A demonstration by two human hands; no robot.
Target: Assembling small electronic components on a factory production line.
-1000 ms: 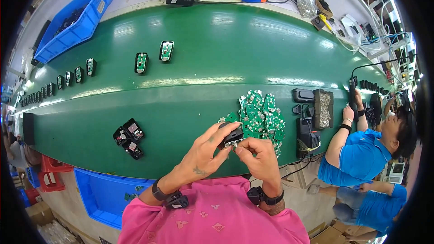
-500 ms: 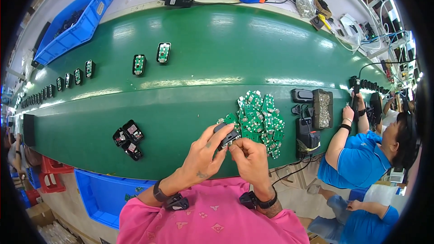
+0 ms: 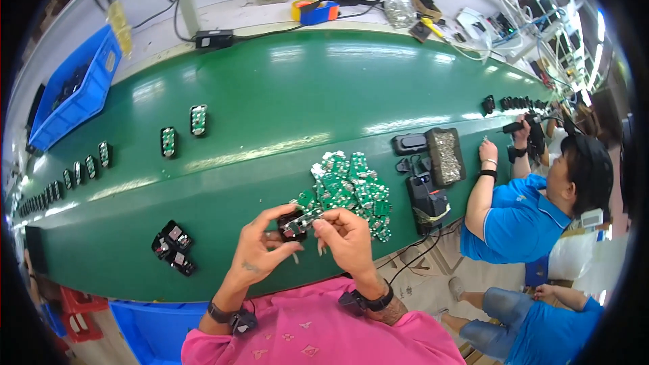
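Observation:
My left hand (image 3: 258, 243) grips a small black plastic housing (image 3: 289, 228) by its sides, its open face turned up toward me. With thumb and forefinger, my right hand (image 3: 348, 235) pinches a small green circuit board (image 3: 309, 217) at the housing's edge. Whether the board is seated inside or only touching it, I cannot tell. Just beyond both hands lies a loose pile of green circuit boards (image 3: 355, 186). Left of my hands, several open black housings (image 3: 174, 247) sit together on the green table.
Two housings with boards (image 3: 198, 120) stand farther back, and a row of similar ones (image 3: 78, 173) runs left. A blue crate (image 3: 81, 94) is at far left. Right of the pile are a black electric device (image 3: 427, 201) and a box of small metal parts (image 3: 445, 155). A co-worker (image 3: 520, 220) sits at right.
The housing has tipped so its open side shows, and the board now shows between my right fingers. My hands are slightly farther apart. The whole view has shifted.

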